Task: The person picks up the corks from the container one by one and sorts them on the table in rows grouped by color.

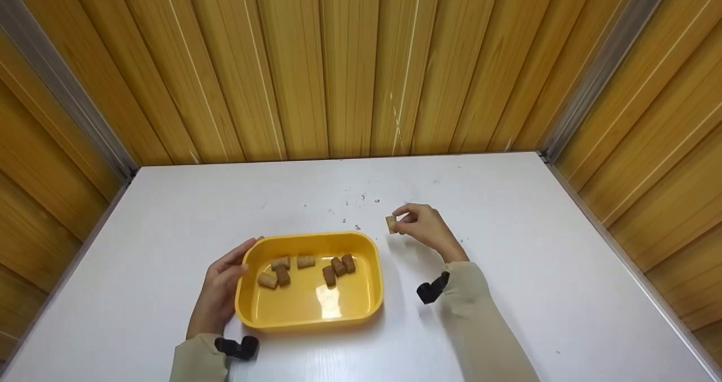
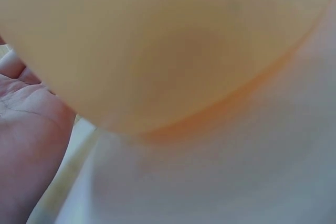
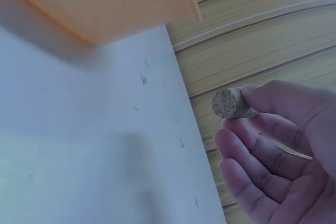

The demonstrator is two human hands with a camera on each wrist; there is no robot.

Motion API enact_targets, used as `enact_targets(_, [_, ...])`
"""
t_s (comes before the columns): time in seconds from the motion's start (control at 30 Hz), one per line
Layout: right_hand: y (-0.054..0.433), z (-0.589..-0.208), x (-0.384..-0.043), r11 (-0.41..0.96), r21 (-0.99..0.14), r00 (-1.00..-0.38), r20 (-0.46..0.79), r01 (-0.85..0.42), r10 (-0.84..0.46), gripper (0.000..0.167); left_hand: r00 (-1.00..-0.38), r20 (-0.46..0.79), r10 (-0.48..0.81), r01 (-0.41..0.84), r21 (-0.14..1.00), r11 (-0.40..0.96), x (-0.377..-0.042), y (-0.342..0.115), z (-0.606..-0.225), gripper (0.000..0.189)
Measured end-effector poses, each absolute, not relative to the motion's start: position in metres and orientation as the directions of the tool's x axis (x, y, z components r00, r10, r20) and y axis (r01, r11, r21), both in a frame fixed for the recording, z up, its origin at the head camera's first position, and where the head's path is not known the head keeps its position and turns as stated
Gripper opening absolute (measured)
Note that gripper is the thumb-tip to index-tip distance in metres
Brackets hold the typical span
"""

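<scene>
- Cork stopper (image 3: 228, 103), pale and cylindrical: located in front of the right hand (image 1: 424, 228), outside the tray, beyond and to the right of its far right corner. It appears raised over the white table (image 1: 507, 201).
- Handling: presumably light, firm and slightly springy. Dry, grainy surface; slipping is unlikely. Edges may crumble under hard pressure.
- Hold point: curved side, near mid-length, with light pressure. Keep both flat ends free.
- Right hand: thumb and index finger pinch the stopper, parted only by its thickness. One flat end faces the wrist camera, uncovered. Remaining fingers are loosely bent below, clear of the table.
- Left hand (image 1: 221, 286): holds the yellow tray (image 1: 299, 321) at its left end, thumb at the rim, fingers along the outer wall toward the far corner. The left wrist view is badly blurred, so firmness of this hold cannot be confirmed.
- Tray: smooth, apparently stiff plastic; grip by the rim.
- Loose corks (image 1: 338, 266): seven lie in the tray, three pale and four darker, in left and right clusters with one pale piece between.
</scene>
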State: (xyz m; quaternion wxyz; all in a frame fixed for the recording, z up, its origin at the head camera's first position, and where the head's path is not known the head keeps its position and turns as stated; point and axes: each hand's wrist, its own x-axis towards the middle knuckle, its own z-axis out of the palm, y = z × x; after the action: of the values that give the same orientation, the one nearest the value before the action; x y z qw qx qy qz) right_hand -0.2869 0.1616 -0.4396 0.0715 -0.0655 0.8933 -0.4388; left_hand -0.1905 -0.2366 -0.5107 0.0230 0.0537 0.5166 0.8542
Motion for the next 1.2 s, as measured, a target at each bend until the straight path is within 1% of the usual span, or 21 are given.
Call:
enact_targets(0.17, [0.172,-0.451,-0.287,0.583,-0.813,-0.981,-0.126,0.015,-0.150,0.035,-0.994,0.060,0.091,0.013,0.892,-0.452,-0.191,-0.236,-0.512,0.052])
enact_targets(0.43, [0.179,-0.467,-0.287,0.595,-0.794,-0.971,-0.220,0.123,-0.092,0.033,-0.995,0.048,0.086,0.003,0.890,-0.456,-0.191,-0.235,-0.511,0.053])
enact_targets(0.6, [0.179,-0.473,-0.286,0.609,-0.781,-0.970,-0.232,0.139,-0.076,0.033,-0.994,0.064,0.089,0.016,0.884,-0.466,-0.191,-0.236,-0.511,0.051])
enact_targets(1.0, [0.177,-0.477,-0.284,0.615,-0.782,-0.978,-0.192,0.102,-0.082,0.030,-0.990,0.104,0.100,0.042,0.872,-0.487,-0.191,-0.238,-0.513,0.050])
enact_targets(1.2, [0.177,-0.477,-0.283,0.627,-0.774,-0.981,-0.175,0.086,-0.082,0.030,-0.992,0.090,0.089,0.037,0.878,-0.477,-0.191,-0.237,-0.513,0.051])
